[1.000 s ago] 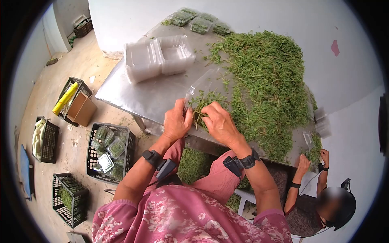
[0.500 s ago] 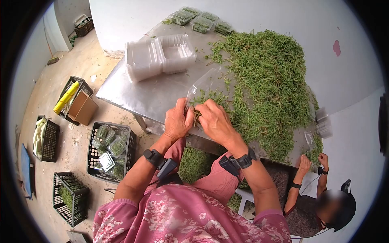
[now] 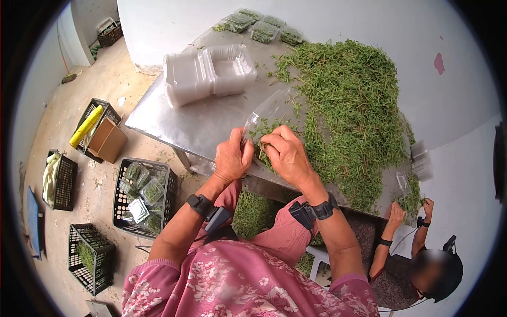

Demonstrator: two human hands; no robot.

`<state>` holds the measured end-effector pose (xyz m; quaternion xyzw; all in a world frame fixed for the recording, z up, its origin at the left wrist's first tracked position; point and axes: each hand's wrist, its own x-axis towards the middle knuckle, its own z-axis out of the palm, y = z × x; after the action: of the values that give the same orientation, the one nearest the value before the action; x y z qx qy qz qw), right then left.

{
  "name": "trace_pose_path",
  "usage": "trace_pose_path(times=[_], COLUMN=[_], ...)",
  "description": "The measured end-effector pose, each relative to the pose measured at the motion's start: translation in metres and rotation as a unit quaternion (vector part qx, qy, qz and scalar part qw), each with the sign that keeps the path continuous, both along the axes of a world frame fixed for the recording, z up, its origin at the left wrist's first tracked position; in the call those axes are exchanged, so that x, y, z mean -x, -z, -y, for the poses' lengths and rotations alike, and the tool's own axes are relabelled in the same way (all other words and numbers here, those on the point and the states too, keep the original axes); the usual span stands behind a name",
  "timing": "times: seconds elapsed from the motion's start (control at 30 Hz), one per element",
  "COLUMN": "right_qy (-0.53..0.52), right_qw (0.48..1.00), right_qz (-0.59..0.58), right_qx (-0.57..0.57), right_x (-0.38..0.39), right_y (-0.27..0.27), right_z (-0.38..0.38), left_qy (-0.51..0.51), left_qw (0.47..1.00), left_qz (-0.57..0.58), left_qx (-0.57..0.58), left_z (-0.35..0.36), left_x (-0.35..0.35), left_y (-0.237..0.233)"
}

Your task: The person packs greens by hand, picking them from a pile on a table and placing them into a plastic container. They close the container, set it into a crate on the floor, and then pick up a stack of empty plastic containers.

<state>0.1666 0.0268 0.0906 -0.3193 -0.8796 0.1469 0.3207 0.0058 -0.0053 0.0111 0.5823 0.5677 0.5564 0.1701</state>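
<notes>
My left hand point(image 3: 231, 158) grips the near-left edge of a transparent plastic clamshell box point(image 3: 269, 108), its fingers closed on the rim. The box lies open at the table's near edge, with some leafy green sprigs point(image 3: 265, 127) in it. Just right of it, my right hand point(image 3: 289, 157) is closed, thumb and fingers pinching a few green stems over the box. A broad heap of the same leafy greens point(image 3: 348, 116) spreads to the right of my right hand. Part of the box is hidden behind my hands.
On the metal table point(image 3: 153, 119) stand stacked open clamshell boxes point(image 3: 187, 79) and several filled boxes point(image 3: 262, 31) at the back. A black crate point(image 3: 119, 214) of packed boxes sits on the floor at left. A co-worker point(image 3: 406, 274) handles greens at the lower right.
My right hand has shifted slightly right and turned, its fingers drawing away from my left hand. My left hand keeps its hold on the box. The co-worker's far hand has moved slightly right.
</notes>
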Motion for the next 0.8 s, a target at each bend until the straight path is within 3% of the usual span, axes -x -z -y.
trace_pose_path(times=[0.8], right_qy=[-0.028], right_qw=[0.999], right_qz=[-0.018], right_qx=[0.023], right_x=[0.0054], right_y=[0.0080], right_z=[0.0100], left_qy=[-0.003], left_qw=[1.000], left_qz=[-0.006], left_qx=[0.001], left_z=[0.0009], left_x=[-0.0003], left_y=[0.0000])
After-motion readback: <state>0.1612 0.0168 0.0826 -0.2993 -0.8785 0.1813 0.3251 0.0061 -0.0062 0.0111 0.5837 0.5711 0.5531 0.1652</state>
